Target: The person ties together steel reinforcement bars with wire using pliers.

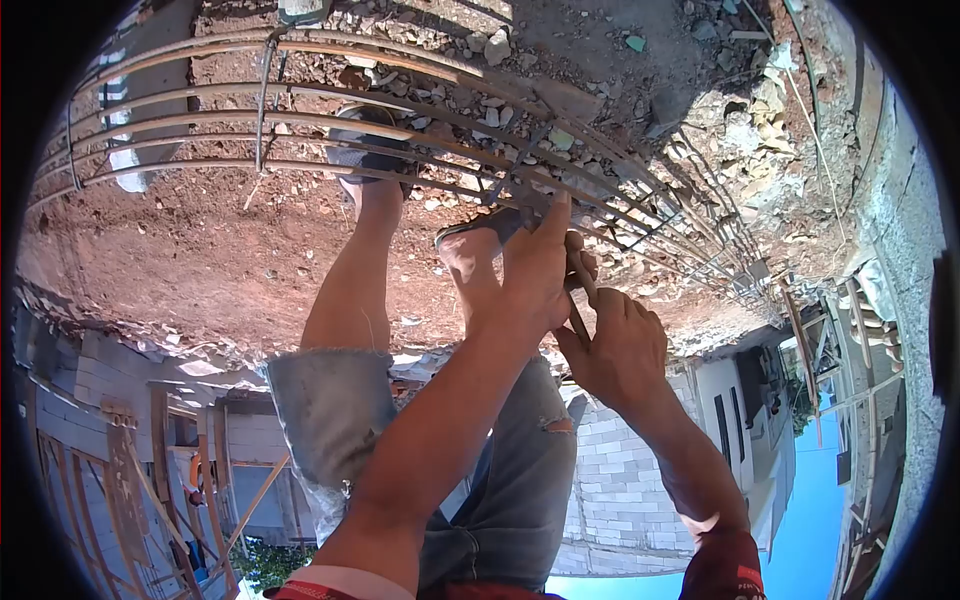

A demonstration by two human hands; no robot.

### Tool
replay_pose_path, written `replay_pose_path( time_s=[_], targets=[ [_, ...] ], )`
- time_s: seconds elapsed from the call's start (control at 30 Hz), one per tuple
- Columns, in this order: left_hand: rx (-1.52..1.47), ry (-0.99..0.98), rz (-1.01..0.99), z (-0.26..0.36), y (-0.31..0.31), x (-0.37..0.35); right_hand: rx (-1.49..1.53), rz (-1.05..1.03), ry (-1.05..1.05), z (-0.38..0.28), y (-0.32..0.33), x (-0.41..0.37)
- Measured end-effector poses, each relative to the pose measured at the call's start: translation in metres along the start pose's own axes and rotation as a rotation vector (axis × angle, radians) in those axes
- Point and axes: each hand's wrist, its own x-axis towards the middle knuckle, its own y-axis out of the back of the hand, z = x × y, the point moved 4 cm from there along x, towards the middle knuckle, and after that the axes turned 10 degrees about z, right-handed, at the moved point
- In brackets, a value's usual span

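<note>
Long reinforcing bars (pixel 400 106) joined by square stirrups (pixel 264 95) run across the upper view. My left hand (pixel 538 262) is closed against the lower bars near a stirrup, one finger stretched along them; what it grips is hidden. Just below and to the right, my right hand (pixel 622 350) is wrapped round the handles of a pincer-like tool (pixel 580 268). The tool's jaws are hidden behind my left hand.
My two shod feet (pixel 368 140) stand under and beside the bars on reddish dirt (pixel 200 270) with rubble. A rough concrete edge (pixel 910 240) curves at the right. Block walls (pixel 625 475) and wooden posts (pixel 125 470) appear at the bottom.
</note>
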Motion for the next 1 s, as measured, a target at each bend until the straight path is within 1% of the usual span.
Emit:
replay_pose_path(
  time_s=[0.03,0.07,0.1,0.13,0.17,0.23,0.27,0.3,0.37,0.4,0.43,0.5,0.53,0.57,0.63,0.67,0.7,0.77,0.8,0.83,0.9,0.93,0.97,1.0],
  targets=[
    [-0.008,-0.001,0.000,0.000,0.007,0.006,0.190,-0.109,-0.080,-0.004,-0.001,-0.004],
    [-0.117,0.102,-0.150,0.001,0.008,0.009,0.190,-0.112,-0.074,-0.007,0.004,0.001],
    [-0.221,0.204,-0.305,0.001,0.005,0.011,0.624,-0.311,-0.449,-0.002,0.000,0.004],
    [-0.240,0.236,-0.310,0.000,0.007,0.014,1.056,-0.510,-0.830,-0.004,-0.006,-0.001],
    [-0.242,0.234,-0.311,0.002,0.003,0.009,1.054,-0.510,-0.828,-0.008,-0.013,-0.004],
    [-0.019,0.107,-0.044,-0.001,0.001,0.000,-0.012,-0.094,-0.378,-0.007,-0.019,-0.008],
    [-0.061,0.052,-0.043,-0.004,0.002,0.004,-0.113,0.038,-0.290,-0.006,-0.022,-0.014],
    [-0.064,0.041,-0.040,-0.006,0.007,0.008,-0.106,0.041,-0.281,-0.007,-0.025,-0.019],
    [-0.056,0.138,-0.242,-0.006,0.010,0.013,-0.088,0.290,-0.059,-0.020,-0.020,-0.023],
    [-0.031,0.197,-0.299,-0.005,0.015,0.014,0.240,0.107,-0.327,-0.017,-0.033,-0.028],
    [-0.028,0.195,-0.290,-0.003,0.023,0.018,0.248,0.102,-0.328,-0.019,-0.035,-0.024],
    [-0.008,0.231,-0.397,0.000,0.025,0.019,0.901,-0.351,-0.896,-0.017,-0.057,-0.024],
    [0.027,0.192,-0.308,0.000,0.027,0.021,0.696,-0.156,-0.625,-0.017,-0.062,-0.024],
    [0.037,0.197,-0.312,-0.004,0.025,0.021,0.699,-0.148,-0.634,-0.017,-0.069,-0.027],
    [0.189,-0.131,0.009,-0.002,0.030,0.025,-0.001,0.001,-0.511,-0.011,-0.068,-0.028],
    [0.222,-0.165,-0.005,-0.006,0.026,0.027,-0.047,0.078,-0.454,-0.008,-0.069,-0.028],
    [0.230,-0.165,-0.008,-0.008,0.026,0.030,-0.043,0.082,-0.460,-0.006,-0.071,-0.031],
    [0.232,-0.044,-0.164,-0.013,0.028,0.035,0.297,0.339,-0.277,-0.016,-0.063,-0.033],
    [0.120,0.086,-0.300,-0.010,0.031,0.029,0.719,0.177,-0.475,-0.016,-0.067,-0.035],
    [0.081,0.136,-0.369,-0.005,0.034,0.025,0.724,0.169,-0.484,-0.017,-0.055,-0.032],
    [0.024,0.195,-0.424,-0.001,0.033,0.021,1.254,-0.411,-0.877,-0.020,-0.061,-0.029],
    [0.037,0.199,-0.421,-0.006,0.026,0.016,1.222,-0.340,-0.850,-0.012,-0.071,-0.028],
    [0.119,0.002,-0.197,-0.006,0.022,0.016,1.234,-0.334,-0.847,-0.011,-0.083,-0.033],
    [0.194,-0.200,0.027,-0.001,0.023,0.017,0.668,-0.049,-0.638,-0.003,-0.082,-0.032]
  ],
)
